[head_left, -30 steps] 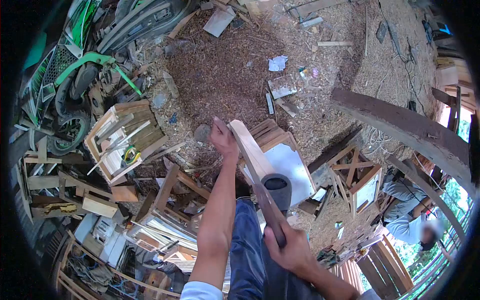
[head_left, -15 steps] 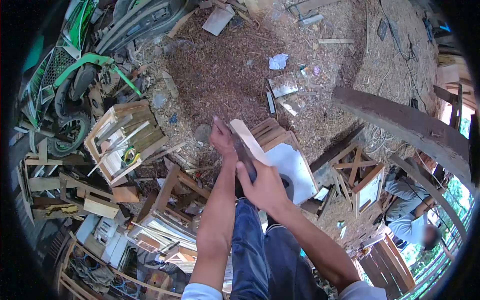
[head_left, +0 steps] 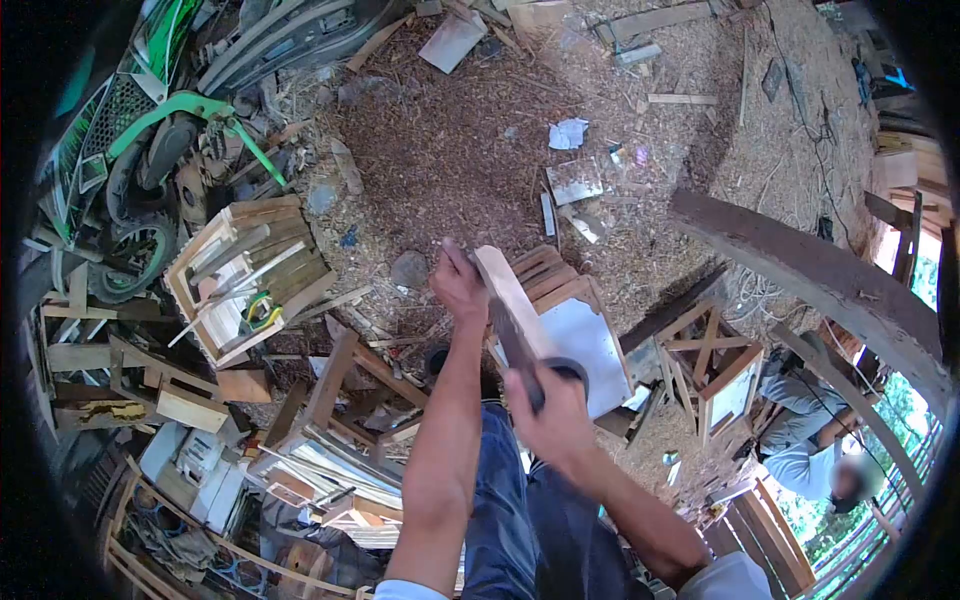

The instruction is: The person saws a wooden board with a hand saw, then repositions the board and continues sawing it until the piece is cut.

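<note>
A pale length of wood [head_left: 515, 300] slants away from me at the centre, above a stool-like wooden piece with a white top [head_left: 590, 345]. My left hand [head_left: 460, 288] is closed at the far end of the wood, its index finger stretched forward. Along the wood's left side runs a long dark strip that looks like the blade of a hand saw [head_left: 515, 340]. At its near end, my right hand [head_left: 555, 415] is wrapped round the dark grip, thumb forward; motion blurs it, and the fingers' undersides are hidden.
An open wooden box [head_left: 240, 285] holding sticks and a yellow-handled tool lies to the left, near a green motorbike [head_left: 150, 150]. A thick dark beam [head_left: 810, 270] crosses the right side. Another person [head_left: 810, 430] sits at far right. Wood frames and scraps surround me on sawdust-covered ground.
My right hand has drawn back toward my body along the wood, showing more of its near end. My left hand and the wood keep their place; the whole view has shifted slightly.
</note>
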Demonstrator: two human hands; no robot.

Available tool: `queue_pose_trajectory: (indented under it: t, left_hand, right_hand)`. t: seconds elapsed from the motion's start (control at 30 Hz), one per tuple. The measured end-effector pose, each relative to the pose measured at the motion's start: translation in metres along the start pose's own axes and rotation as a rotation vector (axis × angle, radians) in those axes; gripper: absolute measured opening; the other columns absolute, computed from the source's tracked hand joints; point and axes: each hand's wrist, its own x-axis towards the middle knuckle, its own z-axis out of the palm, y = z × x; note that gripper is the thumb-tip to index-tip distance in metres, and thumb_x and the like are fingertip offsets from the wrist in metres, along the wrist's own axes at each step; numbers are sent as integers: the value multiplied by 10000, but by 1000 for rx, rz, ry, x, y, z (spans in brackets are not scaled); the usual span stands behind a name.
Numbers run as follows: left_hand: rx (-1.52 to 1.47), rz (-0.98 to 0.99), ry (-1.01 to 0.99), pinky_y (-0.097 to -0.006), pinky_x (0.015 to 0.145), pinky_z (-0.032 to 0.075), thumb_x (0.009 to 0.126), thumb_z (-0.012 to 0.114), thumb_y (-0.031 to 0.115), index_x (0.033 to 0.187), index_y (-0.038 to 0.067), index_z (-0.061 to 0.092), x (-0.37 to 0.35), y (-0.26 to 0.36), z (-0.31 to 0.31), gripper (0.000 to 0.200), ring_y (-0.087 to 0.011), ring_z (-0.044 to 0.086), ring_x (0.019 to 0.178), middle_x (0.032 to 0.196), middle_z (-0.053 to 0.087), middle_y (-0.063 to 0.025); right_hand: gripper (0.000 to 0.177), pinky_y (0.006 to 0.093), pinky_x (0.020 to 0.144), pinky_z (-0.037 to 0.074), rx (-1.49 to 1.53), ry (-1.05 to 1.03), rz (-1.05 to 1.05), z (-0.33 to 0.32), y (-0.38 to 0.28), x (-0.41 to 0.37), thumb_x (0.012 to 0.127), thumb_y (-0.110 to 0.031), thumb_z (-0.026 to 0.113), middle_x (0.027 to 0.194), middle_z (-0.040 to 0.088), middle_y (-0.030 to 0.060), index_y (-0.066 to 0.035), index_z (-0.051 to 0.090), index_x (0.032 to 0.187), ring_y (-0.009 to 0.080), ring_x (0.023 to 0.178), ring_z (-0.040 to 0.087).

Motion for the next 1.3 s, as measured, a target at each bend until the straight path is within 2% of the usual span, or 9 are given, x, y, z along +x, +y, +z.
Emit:
queue_pose_trajectory:
  t: [0.1,0.33,0.5,0.57,0.67,0.8,0.83,1.03,1.3]
  left_hand:
    - [-32,40,51,-488,513,347,965,419,353,707,-33,569,-14,-14,4,488,-429,471,523,580,504,-263]
    - [12,-14,-9,-467,492,331,975,404,341,659,-35,528,-4,-12,5,506,-389,389,462,519,446,-238]
    - [-96,-63,-19,-439,482,291,983,390,356,639,-44,486,-15,-4,4,537,-229,278,477,476,364,-157]
    - [-47,-133,-73,-403,487,296,980,384,416,642,-41,482,-1,-5,5,577,-161,280,524,480,345,-98]
    - [-33,-94,-16,-402,481,292,979,389,422,623,-36,492,-1,-14,10,589,-159,299,503,476,333,-97]
    - [-212,-68,-32,-458,490,295,980,398,339,642,-43,503,-7,-18,8,521,-283,277,483,497,419,-203]
    - [-174,-29,-8,-456,491,296,980,397,336,637,-42,493,-9,-15,10,520,-282,276,484,497,413,-202]
    - [-95,-26,-17,-428,486,311,979,403,341,631,-50,483,-8,-7,4,530,-206,319,469,484,418,-159]
    - [12,131,34,-421,499,337,980,390,380,687,-51,552,-6,-21,4,546,-230,345,479,528,481,-205]
  right_hand:
    - [299,375,479,429,109,-55,63,9,34,-23,875,-271,592,587,547,182,19,574,807,295,489,581]
    - [243,344,482,451,103,-115,134,-53,-27,-59,877,-222,589,550,540,178,18,606,912,252,461,577]
    - [343,458,573,507,121,-133,110,-15,2,-11,868,-275,578,707,611,246,33,575,1019,443,637,594]
    - [265,412,498,442,26,-122,94,-5,-15,17,881,-233,579,612,575,217,30,607,890,374,596,619]
    - [281,390,544,469,191,-14,77,-40,-21,-57,885,-232,563,730,613,231,20,612,999,385,628,621]
    - [290,380,524,466,145,-117,113,-30,-6,-15,880,-229,568,740,620,217,25,607,1017,356,584,621]
    - [307,486,584,486,15,-161,112,-12,6,14,867,-212,575,667,588,252,36,566,1048,465,686,584]
    - [330,494,583,482,316,2,123,-40,-8,-75,875,-304,560,704,590,265,23,602,861,478,673,571]
    - [288,450,530,462,147,-54,104,6,7,-5,866,-262,583,591,546,255,20,574,811,435,568,575]
